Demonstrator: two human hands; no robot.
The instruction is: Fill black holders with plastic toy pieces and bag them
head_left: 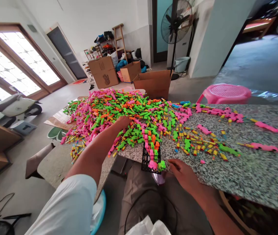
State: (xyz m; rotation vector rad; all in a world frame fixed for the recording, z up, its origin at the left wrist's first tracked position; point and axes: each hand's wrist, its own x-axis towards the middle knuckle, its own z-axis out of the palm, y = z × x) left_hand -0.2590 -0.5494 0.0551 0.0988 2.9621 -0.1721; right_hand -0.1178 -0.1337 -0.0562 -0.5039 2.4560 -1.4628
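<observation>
At the left of the speckled stone surface (pixel 251 169), your left hand (pixel 123 121) is stretched out into the big heap of plastic toy pieces (pixel 109 109), pink, green and orange, with small yellow-tipped bits mixed in; its fingers are buried among them, so you cannot tell whether they have closed on anything. Nearer you, at the surface's front edge, a black grid tray (pixel 150 161) leans over the lip toward your lap, and a column of pink, green and orange pieces is already seated in it, running down to its lower end; the rest of the grid that shows looks unfilled. Just right of the tray, your right hand (pixel 182 173) rests on the edge with its fingers loosely curled and nothing visible in its grip, touching or very nearly touching the tray's lower corner. Farther right the pieces thin out into a loose scatter of small yellow-tipped bits (pixel 202 147) and a few long pink parts (pixel 266 147), well apart from both hands. Judging by how things lie, only a little is done: one line of pieces sits in the tray, while nearly the whole heap is untouched. Beyond the surface stand cardboard boxes (pixel 153 83), a pink stool (pixel 224 93) and a pedestal fan (pixel 176 23).
</observation>
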